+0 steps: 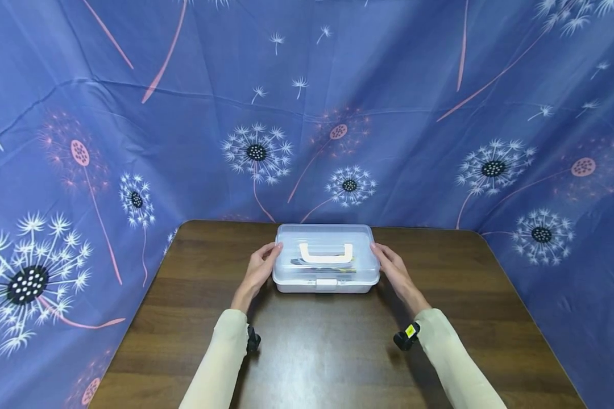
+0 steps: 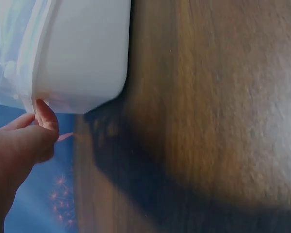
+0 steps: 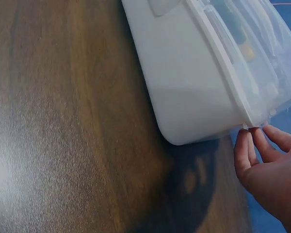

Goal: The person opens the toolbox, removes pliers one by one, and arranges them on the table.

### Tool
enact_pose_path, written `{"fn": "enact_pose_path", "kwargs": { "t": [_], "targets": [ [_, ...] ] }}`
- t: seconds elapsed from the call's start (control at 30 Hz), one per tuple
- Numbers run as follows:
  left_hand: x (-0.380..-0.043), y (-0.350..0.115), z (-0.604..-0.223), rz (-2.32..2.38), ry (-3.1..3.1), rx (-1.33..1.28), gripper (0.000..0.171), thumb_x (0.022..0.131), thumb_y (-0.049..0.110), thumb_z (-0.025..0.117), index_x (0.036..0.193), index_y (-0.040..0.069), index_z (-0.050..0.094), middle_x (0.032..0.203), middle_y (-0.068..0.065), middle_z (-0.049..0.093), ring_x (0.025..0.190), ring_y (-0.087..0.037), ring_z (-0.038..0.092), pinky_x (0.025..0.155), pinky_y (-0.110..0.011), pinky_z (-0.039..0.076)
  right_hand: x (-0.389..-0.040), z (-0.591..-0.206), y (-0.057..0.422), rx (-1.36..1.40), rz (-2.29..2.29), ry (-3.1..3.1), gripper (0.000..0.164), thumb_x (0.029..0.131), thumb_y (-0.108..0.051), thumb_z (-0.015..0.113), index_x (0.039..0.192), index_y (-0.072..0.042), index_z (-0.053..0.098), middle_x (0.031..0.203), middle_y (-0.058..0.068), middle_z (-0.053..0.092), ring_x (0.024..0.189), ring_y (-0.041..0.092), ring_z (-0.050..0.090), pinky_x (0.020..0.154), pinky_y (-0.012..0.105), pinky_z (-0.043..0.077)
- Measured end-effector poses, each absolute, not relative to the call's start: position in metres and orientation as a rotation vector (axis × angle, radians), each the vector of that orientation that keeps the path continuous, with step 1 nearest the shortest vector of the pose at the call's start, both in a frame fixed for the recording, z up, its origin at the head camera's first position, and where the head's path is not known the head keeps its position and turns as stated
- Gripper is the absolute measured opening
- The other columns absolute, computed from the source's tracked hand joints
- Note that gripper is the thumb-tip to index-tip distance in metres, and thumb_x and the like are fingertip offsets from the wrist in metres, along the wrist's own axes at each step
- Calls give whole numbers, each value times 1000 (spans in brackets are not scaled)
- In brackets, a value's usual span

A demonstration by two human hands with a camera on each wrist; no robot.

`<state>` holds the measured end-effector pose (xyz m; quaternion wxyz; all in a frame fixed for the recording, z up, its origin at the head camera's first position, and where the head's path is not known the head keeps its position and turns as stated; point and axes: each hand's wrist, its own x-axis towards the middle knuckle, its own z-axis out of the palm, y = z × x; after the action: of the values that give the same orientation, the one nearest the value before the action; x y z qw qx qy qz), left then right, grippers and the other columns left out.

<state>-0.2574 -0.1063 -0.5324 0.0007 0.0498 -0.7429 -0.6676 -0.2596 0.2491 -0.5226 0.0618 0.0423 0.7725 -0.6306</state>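
Note:
Toward the back of the table is a clear-lidded plastic storage box (image 1: pixel 326 232) with a pale base. A white carry handle (image 1: pixel 326 259) lies on its lid, and a white latch (image 1: pixel 326 284) is at the front. My left hand (image 1: pixel 261 266) grips the box's left end by the rim; in the left wrist view the finger and thumb pinch the edge. At the opposite end, my right hand (image 1: pixel 395 270) holds the rim with its fingertips, as the right wrist view shows. Through the lid, thin dark and yellow items (image 1: pixel 332 269) show blurred inside.
The brown wooden table (image 1: pixel 317 352) has a glossy light reflection near its front. Blue cloth (image 1: pixel 409 142) with a dandelion print hangs behind and along both sides. A black wrist camera (image 1: pixel 253 339) is worn on the left wrist, another camera (image 1: pixel 405 337) on the right.

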Motion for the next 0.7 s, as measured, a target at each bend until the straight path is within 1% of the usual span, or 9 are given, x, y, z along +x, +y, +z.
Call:
{"fn": "enact_pose_path", "kwargs": {
  "t": [0.1,0.17,0.27,0.4,0.5,0.57,0.7],
  "targets": [
    [-257,-103,-530,-2107,-2320,181,59,101,39,64,142,-3,57,132,-21,63,119,-30,58,102,-42,46,-259,-521,250,134,-1915,2307,74,105,-49,51,156,3,36,155,24,42,137,31,43,114,52,34],
    [-256,-101,-528,-2101,-2326,203,61,101,40,64,143,-4,55,134,-22,62,121,-30,57,103,-44,46,-258,-521,250,136,-1927,2286,73,106,-47,51,156,3,35,157,24,40,137,31,42,114,53,34],
    [-255,-100,-526,-2082,-2347,223,63,101,41,63,144,-4,53,136,-23,60,123,-32,56,105,-45,46,-257,-521,248,144,-1942,2275,72,106,-45,51,156,4,35,156,24,41,134,29,44,112,50,36],
    [-254,-102,-524,-2064,-2371,224,64,101,42,63,144,-4,54,134,-23,61,122,-32,57,105,-46,45,-256,-522,245,205,-1964,2283,73,104,-49,55,154,2,40,153,22,46,127,24,50,108,45,41],
    [-253,-103,-526,-2081,-2364,222,62,101,42,63,144,-3,55,133,-22,62,121,-31,57,105,-45,45,-254,-525,243,257,-1987,2280,76,102,-53,58,153,2,43,151,21,48,126,24,51,107,46,42],
    [-253,-103,-528,-2099,-2346,221,62,101,41,64,143,-3,55,134,-23,62,121,-31,57,105,-46,45,-252,-526,242,284,-1997,2274,78,100,-55,60,152,1,44,150,21,49,126,26,52,107,48,43],
    [-252,-102,-529,-2111,-2316,229,60,101,38,66,142,-4,56,135,-23,61,120,-30,58,103,-43,46,-249,-525,243,292,-1996,2266,79,100,-56,60,153,0,43,150,21,49,128,29,51,107,49,43]
  ]
}}
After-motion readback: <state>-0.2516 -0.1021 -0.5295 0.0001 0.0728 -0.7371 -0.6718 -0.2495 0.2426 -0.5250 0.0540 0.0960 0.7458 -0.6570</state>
